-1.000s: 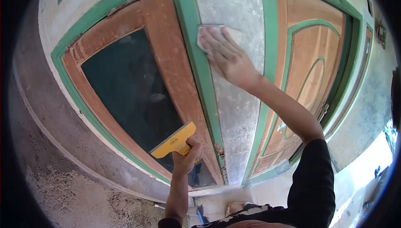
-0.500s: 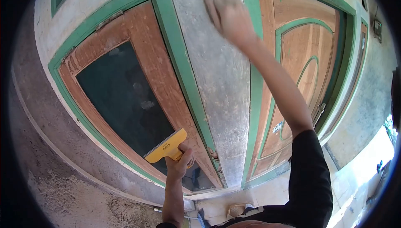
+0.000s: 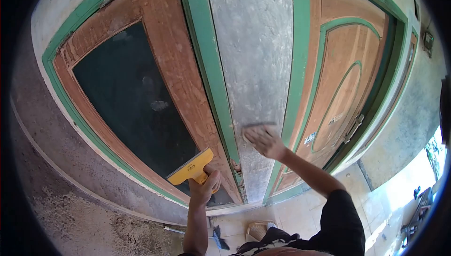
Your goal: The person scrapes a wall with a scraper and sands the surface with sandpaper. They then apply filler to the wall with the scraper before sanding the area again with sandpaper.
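Observation:
My left hand [image 3: 205, 186] is wrapped around the handle of a wide yellow putty knife [image 3: 191, 166], its blade edge facing up and left, in front of the dark window pane [image 3: 136, 91]. My right hand [image 3: 266, 142] lies low on the grey plastered wall strip [image 3: 256, 45] between the two green frames. Under its fingers shows the dark edge of a thin grey piece that looks like sandpaper [image 3: 259, 125], pressed to the wall; most of it is covered by the hand.
Left of the strip stands a brown wooden window frame [image 3: 169, 54] edged in green. To the right is a wooden door [image 3: 345, 82] with a metal handle [image 3: 353, 129]. A woven sandal-like item [image 3: 257, 230] and a broom-like brush [image 3: 219, 238] lie on the tiled floor.
My right hand has swept down the wall strip from near its top to its lower part. The left hand still holds the putty knife, almost in place. The view has shifted slightly.

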Motion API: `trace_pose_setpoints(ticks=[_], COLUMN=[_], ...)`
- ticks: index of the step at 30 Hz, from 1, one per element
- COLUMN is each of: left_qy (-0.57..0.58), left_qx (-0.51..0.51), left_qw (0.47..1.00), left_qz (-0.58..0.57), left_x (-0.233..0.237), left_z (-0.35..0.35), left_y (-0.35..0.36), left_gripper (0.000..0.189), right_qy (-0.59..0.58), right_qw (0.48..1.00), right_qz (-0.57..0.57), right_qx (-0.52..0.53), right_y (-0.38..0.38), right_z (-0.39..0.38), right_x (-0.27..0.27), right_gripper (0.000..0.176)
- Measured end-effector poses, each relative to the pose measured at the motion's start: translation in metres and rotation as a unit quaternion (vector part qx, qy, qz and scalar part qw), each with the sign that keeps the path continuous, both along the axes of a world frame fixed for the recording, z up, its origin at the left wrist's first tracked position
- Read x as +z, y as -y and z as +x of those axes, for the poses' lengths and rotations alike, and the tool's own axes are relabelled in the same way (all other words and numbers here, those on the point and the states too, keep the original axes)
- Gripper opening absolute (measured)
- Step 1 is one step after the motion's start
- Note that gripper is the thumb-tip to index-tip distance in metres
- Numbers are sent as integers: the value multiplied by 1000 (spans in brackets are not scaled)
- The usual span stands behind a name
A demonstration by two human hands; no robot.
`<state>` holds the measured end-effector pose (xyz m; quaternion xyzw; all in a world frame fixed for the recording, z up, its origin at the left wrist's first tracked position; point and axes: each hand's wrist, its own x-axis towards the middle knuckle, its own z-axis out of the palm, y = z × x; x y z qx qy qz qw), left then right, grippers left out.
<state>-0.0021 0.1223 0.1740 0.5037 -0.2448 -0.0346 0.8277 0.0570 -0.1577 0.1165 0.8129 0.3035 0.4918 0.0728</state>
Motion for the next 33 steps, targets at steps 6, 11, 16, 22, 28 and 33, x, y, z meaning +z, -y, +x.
trace_pose_setpoints(ticks=[6,11,16,22,28,33], left_qy=[-33,-12,-26,-55,-48,-33], left_qx=[27,16,25,-8,-35,-60], left_qw=[999,999,998,997,995,997], left_qz=[32,48,57,62,86,33], left_x=[-5,4,1,-15,-8,-4], left_z=[0,-2,5,15,28,27], left_y=[-10,-2,5,6,17,26], left_gripper=[22,22,23,22,23,22], right_qy=[109,253,271,72,29,189], right_qw=[993,957,936,961,990,960], right_qz=[-16,138,220,260,128,204], right_qx=[-38,24,47,-54,-49,-31], right_y=[1,9,5,-1,12,19], right_z=[10,22,19,2,-4,5], right_x=[97,299,306,91,30,221], right_gripper=[54,40,36,41,44,44])
